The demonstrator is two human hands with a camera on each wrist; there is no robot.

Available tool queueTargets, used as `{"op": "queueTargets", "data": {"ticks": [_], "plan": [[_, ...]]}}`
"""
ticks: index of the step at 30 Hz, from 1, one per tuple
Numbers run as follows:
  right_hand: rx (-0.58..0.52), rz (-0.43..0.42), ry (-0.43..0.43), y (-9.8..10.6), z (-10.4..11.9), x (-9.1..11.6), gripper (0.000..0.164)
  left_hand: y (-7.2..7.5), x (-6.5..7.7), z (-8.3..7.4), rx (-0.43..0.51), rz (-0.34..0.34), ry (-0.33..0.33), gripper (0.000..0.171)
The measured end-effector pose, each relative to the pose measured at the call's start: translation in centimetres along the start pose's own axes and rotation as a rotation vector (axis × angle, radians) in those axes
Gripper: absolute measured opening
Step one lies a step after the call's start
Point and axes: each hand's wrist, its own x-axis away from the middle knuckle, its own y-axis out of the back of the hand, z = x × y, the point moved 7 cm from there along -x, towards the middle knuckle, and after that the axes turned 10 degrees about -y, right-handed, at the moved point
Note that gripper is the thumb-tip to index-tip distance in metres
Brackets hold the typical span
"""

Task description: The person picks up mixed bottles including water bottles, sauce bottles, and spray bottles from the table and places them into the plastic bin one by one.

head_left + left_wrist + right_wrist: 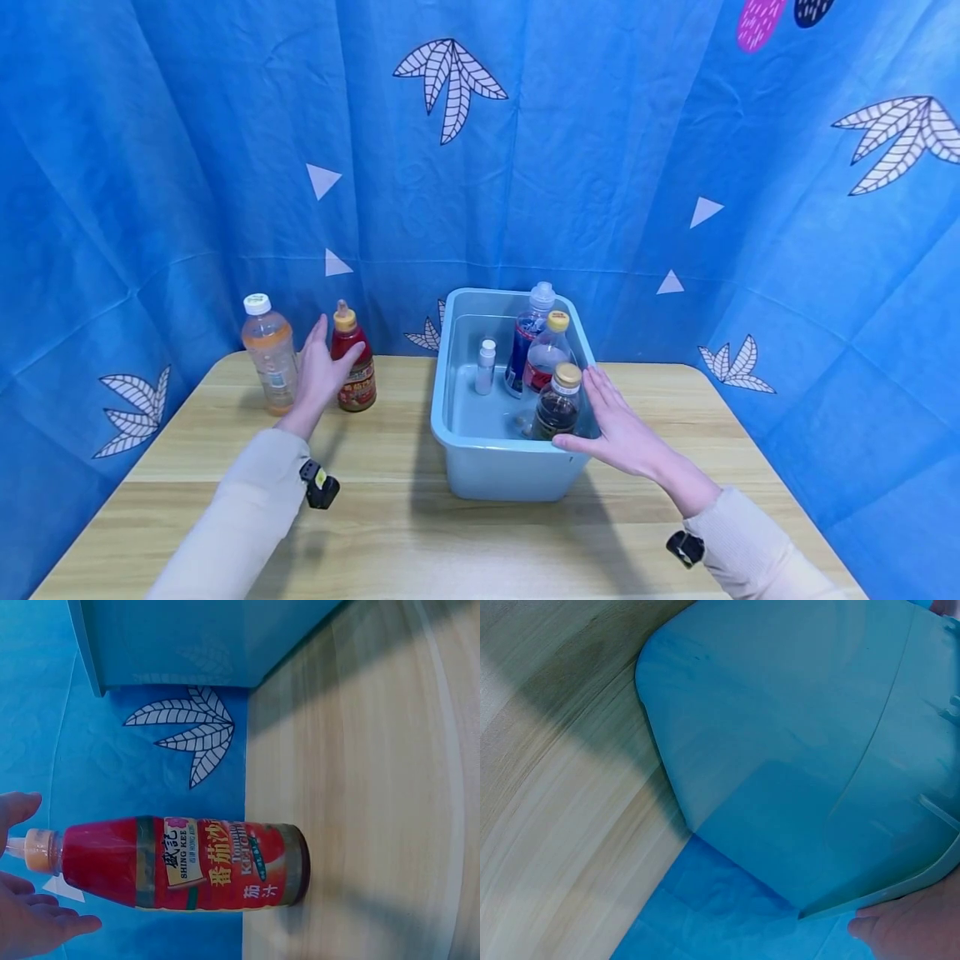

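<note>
My left hand (322, 379) reaches toward a red ketchup bottle (357, 371) with a yellow cap. In the left wrist view, thumb and fingers spread on either side of the neck of the ketchup bottle (187, 862), which stands upright on the table. My right hand (618, 429) rests at the near right corner of a light blue plastic bin (502, 471), its fingers extended along the right rim and its thumb over the front rim. The right wrist view shows fingertips at the rim of the bin (780, 750).
Inside the bin stand a small white-capped bottle (486, 367), a blue bottle (519, 354), a yellow-capped clear bottle (546, 358) and a dark-filled bottle (557, 408). An orange-labelled bottle (272, 358) stands left of my left hand. Blue curtain (525, 167) hangs behind the wooden table (420, 550).
</note>
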Motion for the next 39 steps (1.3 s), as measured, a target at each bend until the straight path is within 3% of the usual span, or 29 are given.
{"op": "queueTargets", "data": {"ticks": [13,39], "plan": [[-0.001,0.000,0.002,0.0,-0.1,-0.2,0.104,-0.5,-1.3,0.6,0.029,-0.003,0.058,0.077],[-0.002,0.000,0.002,0.0,-0.1,-0.1,0.104,-0.8,-2.6,1.8,0.082,-0.102,0.025,0.062]]}}
